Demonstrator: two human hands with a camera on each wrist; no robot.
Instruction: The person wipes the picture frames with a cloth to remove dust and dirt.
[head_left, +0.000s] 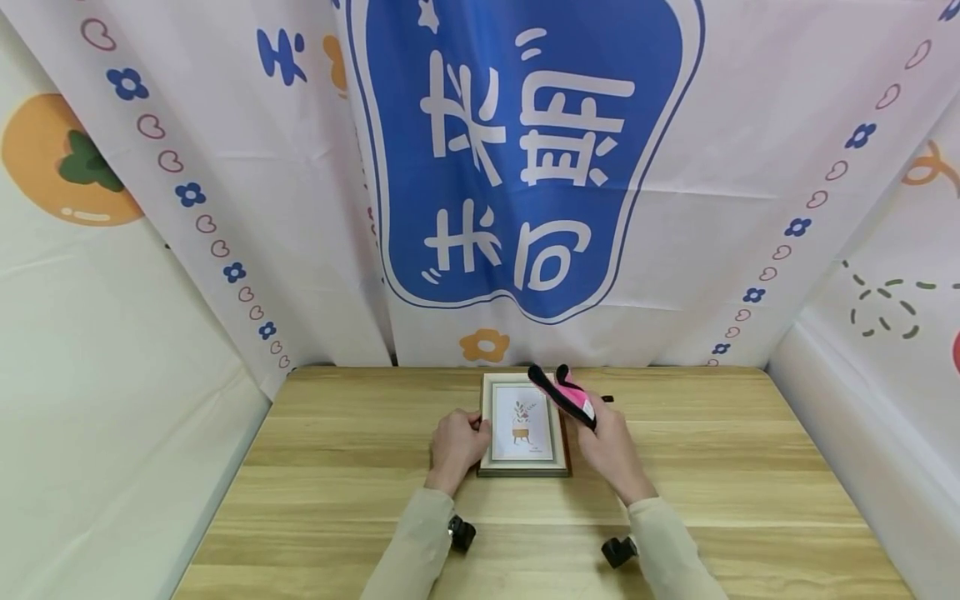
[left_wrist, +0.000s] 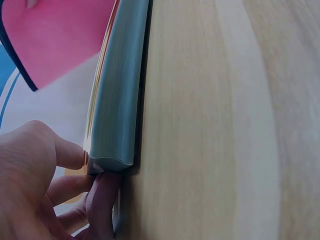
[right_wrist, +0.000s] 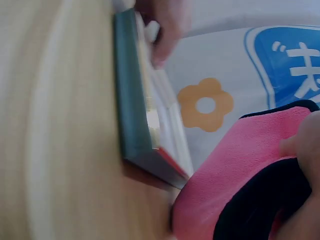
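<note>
A picture frame (head_left: 525, 464) with a pale border and a small plant print lies face up on the wooden table. At its left side my left hand (head_left: 457, 442) grips the edge; the left wrist view shows the thumb on the front face and fingers against the side (left_wrist: 115, 90). My right hand (head_left: 606, 446) holds a pink cloth (head_left: 576, 398) with black edging over the frame's upper right corner. Up close in the right wrist view, the cloth (right_wrist: 240, 165) is folded in the fingers and overlaps the frame's near corner.
The wood-grain table (head_left: 360, 450) reaches back to a white printed curtain (head_left: 720, 250) with a large blue panel. Pale fabric walls stand on both sides. A black wrist camera (head_left: 461, 533) sits at the left sleeve, another (head_left: 619, 551) at the right.
</note>
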